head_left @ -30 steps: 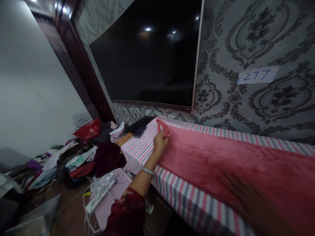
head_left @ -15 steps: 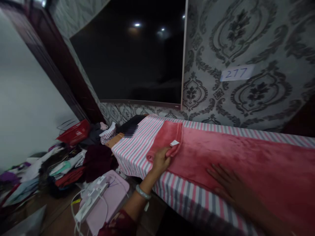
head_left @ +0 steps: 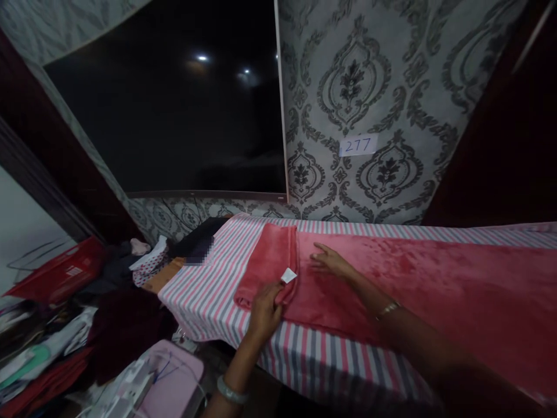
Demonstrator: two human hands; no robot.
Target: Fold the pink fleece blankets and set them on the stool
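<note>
A long red plush blanket (head_left: 418, 278) lies along a table, its left end folded over into a thick flat bundle (head_left: 270, 255). On the fold's near right edge shows a small white tag (head_left: 288, 275). My left hand (head_left: 265, 310) is closed around the near corner of that fold, just below the tag. Over the flat part, right of the fold, my right hand (head_left: 333, 261) has its fingers spread and holds nothing. Whether its fingertips touch the plush I cannot tell. Beneath the blanket is a pink, grey and white striped cloth (head_left: 221, 261).
A large dark television (head_left: 183, 110) hangs on the patterned wall, right of it a paper marked 277 (head_left: 358, 144). At left are piled clothes (head_left: 126, 325) and a red basket (head_left: 61, 270). A power strip (head_left: 130, 383) rests on a pink stool (head_left: 178, 371) beside the table.
My right hand has moved left and farther back across the blanket, toward the fold. My left hand keeps its grip on the fold's corner. The view has turned to the right.
</note>
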